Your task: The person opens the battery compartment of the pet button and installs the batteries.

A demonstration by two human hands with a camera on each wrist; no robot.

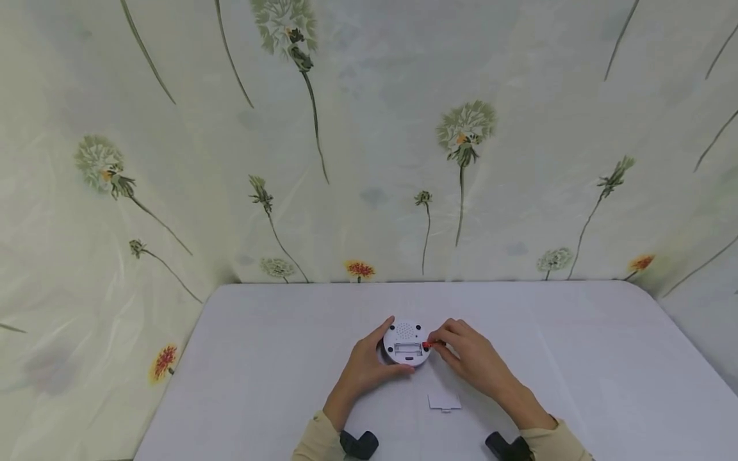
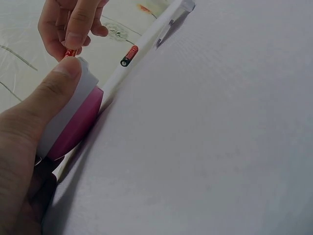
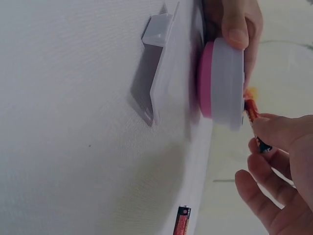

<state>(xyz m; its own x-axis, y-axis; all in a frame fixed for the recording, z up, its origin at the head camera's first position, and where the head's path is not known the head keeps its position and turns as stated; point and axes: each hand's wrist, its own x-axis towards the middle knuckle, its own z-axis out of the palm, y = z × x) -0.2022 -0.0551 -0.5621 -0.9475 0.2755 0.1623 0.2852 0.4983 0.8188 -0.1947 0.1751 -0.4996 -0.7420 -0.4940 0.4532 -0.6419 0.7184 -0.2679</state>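
My left hand (image 1: 367,368) grips a round device (image 1: 403,331) by its rim, thumb at the near side and fingers at the far left. Its white back faces up, with speaker holes, several dark feet and an uncovered battery compartment (image 1: 408,349); a pink band (image 2: 80,122) shows below. My right hand (image 1: 474,357) pinches a red and black battery (image 3: 256,126) between thumb and fingers, its red end right at the device's back, beside the compartment. Another red and black battery (image 3: 182,221) lies on the table near the right hand; in the head view it is hidden.
A white battery cover (image 1: 444,402) with a small tab lies on the white-covered table (image 1: 259,378), nearer me than the device. Behind the table's far edge hangs a flower-printed sheet (image 1: 375,128). Black wrist-worn pieces (image 1: 360,445) sit by both beige sleeves.
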